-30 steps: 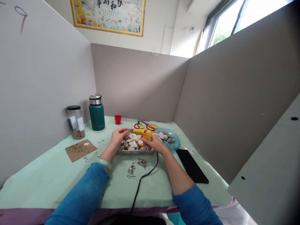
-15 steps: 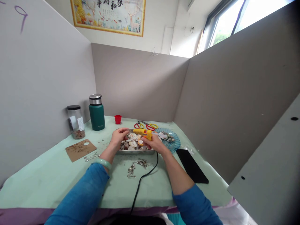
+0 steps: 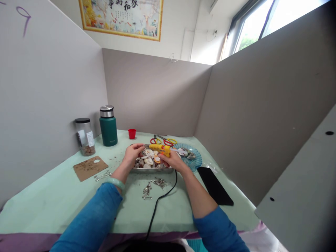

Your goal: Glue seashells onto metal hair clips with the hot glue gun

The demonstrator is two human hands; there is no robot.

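Observation:
My right hand (image 3: 172, 160) is wrapped round a yellow hot glue gun (image 3: 160, 148), its nozzle pointing left. A whitish glue stick (image 3: 175, 150) sticks out of the gun's back end. At the nozzle's tip, the fingers of my left hand (image 3: 134, 152) are pinched together; whatever small thing is between them I cannot make out. Below both hands sits a metal tray (image 3: 154, 170) of shells (image 3: 149, 161), partly hidden by them. In front of the tray lie several metal safety pins (image 3: 147, 190) in two small heaps.
A black cord (image 3: 156, 203) runs to the table's front edge. To the right are a blue plate (image 3: 198, 161) and a black flat slab (image 3: 215, 187). Scissors (image 3: 168, 141) and a red cup (image 3: 132, 133) stand behind; a green bottle (image 3: 108, 129), jar (image 3: 85, 138) and brown card (image 3: 88, 169) are left.

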